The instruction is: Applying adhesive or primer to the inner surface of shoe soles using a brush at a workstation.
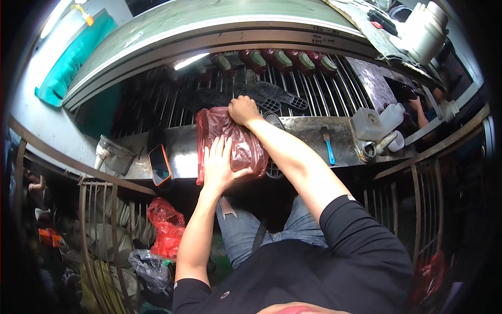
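A red plastic bag lies over the near ledge in front of me, its film wrinkled and shiny. What is inside it is hidden. My left hand rests flat on the bag with the fingers stretched out. At the bag's far edge, my right hand has its fingers curled down on the gathered film. Black shoe soles lie just beyond the right hand on metal rollers. Another sole peeks out from beneath the bag's right side.
On the metal ledge are a phone in an orange case, a blue-handled brush, a grimy container and whitish plastic bottles. Several red-wrapped shoes line the far rollers. Metal railings flank me; red plastic hangs left.
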Demonstrator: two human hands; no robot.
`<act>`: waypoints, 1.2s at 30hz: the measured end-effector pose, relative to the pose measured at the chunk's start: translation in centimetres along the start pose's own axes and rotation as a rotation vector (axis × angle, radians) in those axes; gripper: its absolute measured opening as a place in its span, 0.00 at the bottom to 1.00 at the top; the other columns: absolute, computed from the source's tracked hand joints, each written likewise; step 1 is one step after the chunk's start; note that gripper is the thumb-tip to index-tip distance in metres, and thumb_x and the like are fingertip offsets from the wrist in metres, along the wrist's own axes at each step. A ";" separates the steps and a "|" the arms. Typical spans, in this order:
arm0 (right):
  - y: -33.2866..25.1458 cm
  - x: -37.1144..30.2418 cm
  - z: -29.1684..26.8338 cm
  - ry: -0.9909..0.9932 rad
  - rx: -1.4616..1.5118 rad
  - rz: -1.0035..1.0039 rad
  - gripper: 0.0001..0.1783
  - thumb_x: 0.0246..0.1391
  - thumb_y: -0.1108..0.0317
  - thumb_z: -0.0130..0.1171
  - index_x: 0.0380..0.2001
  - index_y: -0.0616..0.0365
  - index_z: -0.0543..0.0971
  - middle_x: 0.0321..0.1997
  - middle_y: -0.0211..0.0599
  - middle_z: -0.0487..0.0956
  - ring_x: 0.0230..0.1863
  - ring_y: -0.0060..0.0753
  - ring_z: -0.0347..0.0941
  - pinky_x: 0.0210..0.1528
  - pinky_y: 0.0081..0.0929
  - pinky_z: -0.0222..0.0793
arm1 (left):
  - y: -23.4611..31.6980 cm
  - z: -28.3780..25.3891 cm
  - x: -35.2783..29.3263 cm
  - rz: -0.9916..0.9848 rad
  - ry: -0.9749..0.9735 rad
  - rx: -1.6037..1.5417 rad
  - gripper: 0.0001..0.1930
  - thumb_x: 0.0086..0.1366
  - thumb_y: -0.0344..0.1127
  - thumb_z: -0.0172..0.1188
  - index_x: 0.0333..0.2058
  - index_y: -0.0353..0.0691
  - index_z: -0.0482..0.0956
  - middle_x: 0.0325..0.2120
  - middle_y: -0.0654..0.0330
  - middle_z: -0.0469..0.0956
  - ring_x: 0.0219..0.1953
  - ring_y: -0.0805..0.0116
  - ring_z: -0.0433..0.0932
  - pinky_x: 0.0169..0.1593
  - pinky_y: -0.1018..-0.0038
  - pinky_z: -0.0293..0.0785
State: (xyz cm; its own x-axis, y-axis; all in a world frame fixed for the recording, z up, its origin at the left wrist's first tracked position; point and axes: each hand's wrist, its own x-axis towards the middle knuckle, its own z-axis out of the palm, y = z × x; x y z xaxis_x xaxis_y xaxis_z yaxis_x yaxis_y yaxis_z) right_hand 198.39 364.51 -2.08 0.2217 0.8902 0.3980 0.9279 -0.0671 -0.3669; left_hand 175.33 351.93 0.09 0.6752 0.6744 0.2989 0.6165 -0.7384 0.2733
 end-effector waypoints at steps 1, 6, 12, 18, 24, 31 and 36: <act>-0.2 -0.2 -0.6 -0.026 0.006 -0.040 0.23 0.67 0.55 0.54 0.38 0.61 0.91 0.47 0.55 0.87 0.55 0.59 0.81 0.60 0.56 0.75 | 0.0 0.0 0.1 -0.011 0.006 0.014 0.66 0.48 0.68 0.82 0.76 0.31 0.63 0.76 0.39 0.63 0.80 0.41 0.58 0.80 0.44 0.54; -2.2 -4.3 -3.7 -0.052 0.217 -0.154 0.28 0.69 0.44 0.60 0.36 0.60 0.92 0.53 0.54 0.87 0.59 0.59 0.81 0.65 0.50 0.75 | -0.4 0.5 -1.0 -0.060 0.069 -0.069 0.73 0.47 0.72 0.80 0.79 0.28 0.54 0.79 0.42 0.58 0.81 0.43 0.57 0.80 0.41 0.54; -3.8 -12.9 -5.1 0.027 0.282 -0.334 0.17 0.63 0.56 0.67 0.37 0.61 0.90 0.48 0.46 0.88 0.58 0.54 0.81 0.65 0.51 0.73 | -1.3 1.9 -1.2 -0.074 0.091 -0.099 0.74 0.47 0.62 0.83 0.81 0.31 0.47 0.83 0.43 0.49 0.84 0.41 0.48 0.81 0.42 0.52; -10.2 -20.2 -11.0 0.099 0.255 -0.241 0.10 0.62 0.63 0.70 0.32 0.58 0.84 0.37 0.39 0.82 0.42 0.47 0.81 0.49 0.46 0.75 | -2.1 2.7 -0.9 -0.042 0.240 -0.155 0.50 0.61 0.36 0.74 0.79 0.41 0.58 0.82 0.47 0.53 0.84 0.39 0.48 0.81 0.42 0.52; -10.8 -22.6 -10.7 -0.071 0.560 -0.109 0.08 0.66 0.69 0.67 0.39 0.63 0.85 0.39 0.47 0.83 0.42 0.53 0.83 0.48 0.43 0.79 | -1.7 2.4 -1.3 -0.091 0.171 -0.192 0.42 0.57 0.32 0.73 0.72 0.50 0.71 0.81 0.50 0.56 0.84 0.38 0.46 0.82 0.43 0.52; -5.2 -21.1 -11.8 0.013 0.505 -0.253 0.27 0.57 0.63 0.75 0.58 0.61 0.81 0.57 0.48 0.84 0.60 0.55 0.79 0.66 0.51 0.71 | -0.2 -0.5 -2.1 0.142 0.113 -0.301 0.22 0.59 0.31 0.75 0.53 0.44 0.86 0.72 0.55 0.73 0.81 0.39 0.57 0.79 0.33 0.52; -2.6 -22.2 -10.6 -0.078 0.431 -0.426 0.38 0.46 0.68 0.81 0.62 0.57 0.78 0.60 0.45 0.82 0.68 0.51 0.77 0.69 0.49 0.68 | 0.6 -4.0 -3.2 0.185 0.133 -0.379 0.08 0.60 0.25 0.70 0.39 0.40 0.85 0.45 0.61 0.88 0.64 0.46 0.79 0.70 0.49 0.70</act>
State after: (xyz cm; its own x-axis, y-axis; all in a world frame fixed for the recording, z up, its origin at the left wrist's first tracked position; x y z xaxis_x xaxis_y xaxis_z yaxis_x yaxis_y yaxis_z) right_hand 194.20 340.12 -1.03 -0.1799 0.8299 0.5281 0.7216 0.4762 -0.5025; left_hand 171.87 349.33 2.91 0.6872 0.5433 0.4823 0.2812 -0.8111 0.5129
